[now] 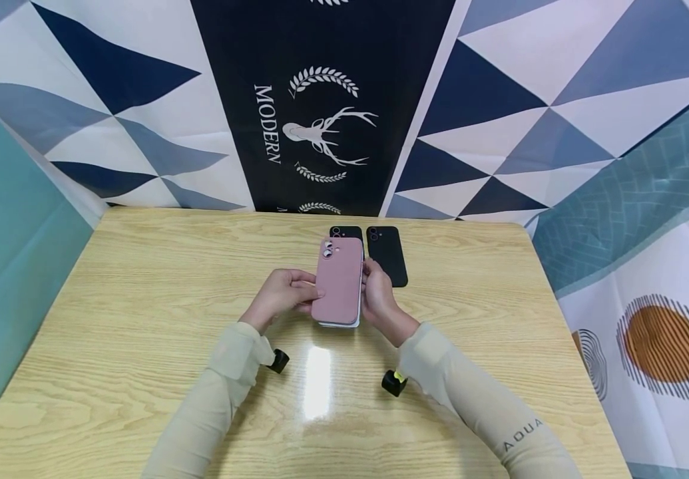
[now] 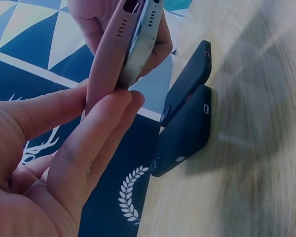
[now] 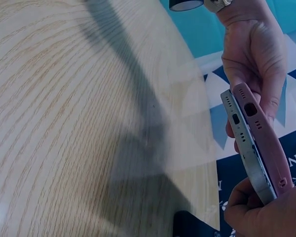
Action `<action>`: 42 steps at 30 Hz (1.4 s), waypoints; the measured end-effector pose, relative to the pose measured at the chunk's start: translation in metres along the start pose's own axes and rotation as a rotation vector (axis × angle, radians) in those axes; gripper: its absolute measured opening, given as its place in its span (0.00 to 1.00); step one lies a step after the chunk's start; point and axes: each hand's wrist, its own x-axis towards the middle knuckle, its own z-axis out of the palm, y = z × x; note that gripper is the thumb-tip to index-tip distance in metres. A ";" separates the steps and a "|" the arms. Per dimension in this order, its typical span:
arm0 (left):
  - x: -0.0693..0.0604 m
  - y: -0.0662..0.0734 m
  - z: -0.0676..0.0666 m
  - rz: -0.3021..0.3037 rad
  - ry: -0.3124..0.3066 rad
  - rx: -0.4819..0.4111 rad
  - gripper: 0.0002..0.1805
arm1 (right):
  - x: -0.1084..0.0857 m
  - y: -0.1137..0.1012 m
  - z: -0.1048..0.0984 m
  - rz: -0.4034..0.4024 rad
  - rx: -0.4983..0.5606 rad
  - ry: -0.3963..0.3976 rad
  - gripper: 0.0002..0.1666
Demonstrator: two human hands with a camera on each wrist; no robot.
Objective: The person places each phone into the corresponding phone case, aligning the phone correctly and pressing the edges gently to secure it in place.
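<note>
A pink phone case [image 1: 339,283] lies over the back of a pale phone [image 3: 249,153], held up above the table. Along their bottom ends a narrow gap shows between case and phone in the right wrist view. My left hand [image 1: 287,293] pinches both at the left edge, thumb on the pink back and fingers beneath. At the opposite edge, my right hand [image 1: 379,296] grips them too, its fingers curled along the side. The camera cutouts sit at the far end. The phone's screen side is hidden in the head view.
Two black phone cases lie at the table's back: one [image 1: 389,256] beyond my right hand, another [image 1: 346,231] partly covered by the pink case. Whether they contain phones I cannot tell. The wooden table [image 1: 158,266] ends at a patterned cloth backdrop [image 1: 470,133].
</note>
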 end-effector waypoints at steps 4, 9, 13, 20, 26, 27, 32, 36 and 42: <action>0.000 0.000 0.001 0.005 0.005 -0.011 0.19 | 0.000 -0.001 -0.001 0.005 -0.002 -0.016 0.24; 0.000 0.001 0.001 0.002 0.015 -0.008 0.19 | 0.000 -0.002 -0.001 0.002 -0.021 -0.028 0.25; 0.001 0.001 0.003 -0.004 0.004 -0.016 0.19 | 0.000 -0.002 -0.003 -0.005 -0.065 -0.010 0.28; 0.000 0.000 0.004 0.007 -0.013 -0.035 0.20 | -0.001 -0.003 -0.004 -0.008 -0.063 -0.013 0.33; -0.001 0.001 0.003 0.010 -0.025 -0.071 0.21 | -0.002 -0.005 -0.003 -0.009 -0.071 -0.031 0.35; -0.001 0.001 0.003 0.009 -0.025 -0.073 0.21 | -0.003 -0.005 -0.003 -0.010 -0.074 -0.034 0.35; 0.000 0.000 0.003 0.004 -0.022 -0.070 0.21 | -0.004 -0.006 -0.003 -0.017 -0.057 -0.046 0.31; -0.001 0.000 0.003 0.003 -0.015 -0.065 0.21 | -0.003 -0.006 -0.003 -0.022 -0.027 -0.054 0.26; -0.001 -0.002 0.004 0.003 -0.007 -0.052 0.20 | -0.003 -0.005 -0.002 -0.031 -0.009 -0.089 0.26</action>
